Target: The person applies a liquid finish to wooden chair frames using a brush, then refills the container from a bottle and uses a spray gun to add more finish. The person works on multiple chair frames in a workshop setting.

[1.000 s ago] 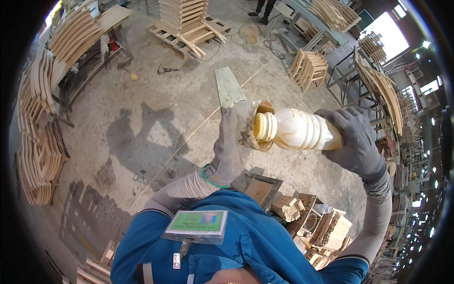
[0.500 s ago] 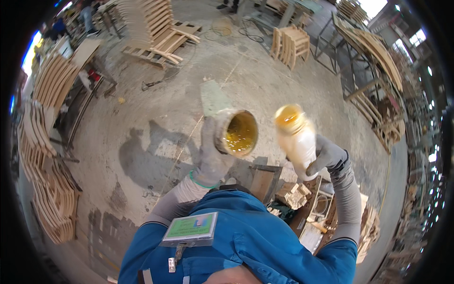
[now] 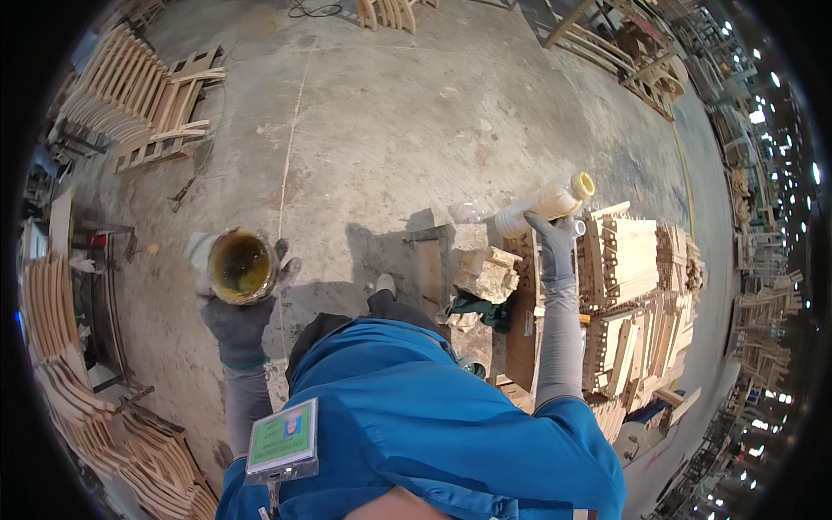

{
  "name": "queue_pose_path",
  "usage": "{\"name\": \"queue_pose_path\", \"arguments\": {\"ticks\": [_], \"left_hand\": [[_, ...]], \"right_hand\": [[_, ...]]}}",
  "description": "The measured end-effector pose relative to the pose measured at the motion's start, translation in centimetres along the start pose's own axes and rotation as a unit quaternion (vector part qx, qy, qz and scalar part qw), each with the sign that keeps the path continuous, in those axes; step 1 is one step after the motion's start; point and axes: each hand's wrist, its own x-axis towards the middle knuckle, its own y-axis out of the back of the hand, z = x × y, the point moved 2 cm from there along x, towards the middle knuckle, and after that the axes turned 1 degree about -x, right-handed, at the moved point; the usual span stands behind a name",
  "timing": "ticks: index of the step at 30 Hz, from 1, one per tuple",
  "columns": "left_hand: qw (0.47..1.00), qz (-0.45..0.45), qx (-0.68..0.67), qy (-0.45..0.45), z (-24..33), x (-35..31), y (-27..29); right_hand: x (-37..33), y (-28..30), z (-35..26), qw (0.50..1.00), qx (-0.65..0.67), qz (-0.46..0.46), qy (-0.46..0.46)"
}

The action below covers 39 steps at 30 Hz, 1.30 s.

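My left hand (image 3: 238, 328), in a grey glove, is wrapped around a round open container (image 3: 270, 276). Its mouth faces up and shows yellowish, glue-like liquid (image 3: 241, 264) inside. Out to the right, my gloved right hand (image 3: 553, 247) grips a white plastic bottle (image 3: 530, 212). The bottle is tilted nearly flat, its open, yellow-stained mouth toward the far right. A small white ring-shaped opening (image 3: 578, 228) shows beside the right hand; I cannot tell what it belongs to.
Stacked wooden pieces (image 3: 626, 260) stand right of my right arm. A rough wood block (image 3: 487, 273) and dark green cloth (image 3: 494, 314) lie left of that arm. Curved wooden parts (image 3: 52, 303) line the left side. A slatted wooden stack (image 3: 130, 87) stands far left on concrete floor (image 3: 390, 130).
My hands have moved apart: the container went left, the bottle went right and tipped from near upright to nearly flat. The view has turned right, bringing the wood stacks nearer the middle.
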Motion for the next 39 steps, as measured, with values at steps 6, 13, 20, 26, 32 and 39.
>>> {"name": "queue_pose_path", "arguments": {"ticks": [6,13,20,26,32,39], "left_hand": [[1.0,0.001,-0.021,-0.003,0.2,-0.5,-0.4],[0.998,0.05,-0.003,-0.024,0.8,-0.3,0.7],[0.985,0.156,0.048,-0.05,1.5,0.0,2.8],[0.997,0.071,-0.027,-0.014,3.2,0.0,3.3],[0.993,0.099,-0.043,-0.054,7.0,-1.9,6.7],[0.984,0.096,-0.099,-0.112,14.7,-6.5,13.3]], "right_hand": [[-0.1,3.9,4.4,0.965,0.036,0.259,0.028],[1.2,6.6,5.8,0.951,0.047,0.305,-0.007],[1.1,6.3,7.6,0.934,-0.012,0.351,-0.068],[1.0,7.8,11.2,0.956,-0.022,0.284,-0.074],[-1.7,1.1,8.8,0.939,-0.314,0.095,-0.102],[-6.6,-23.8,-2.3,0.843,0.384,-0.313,-0.209]]}}
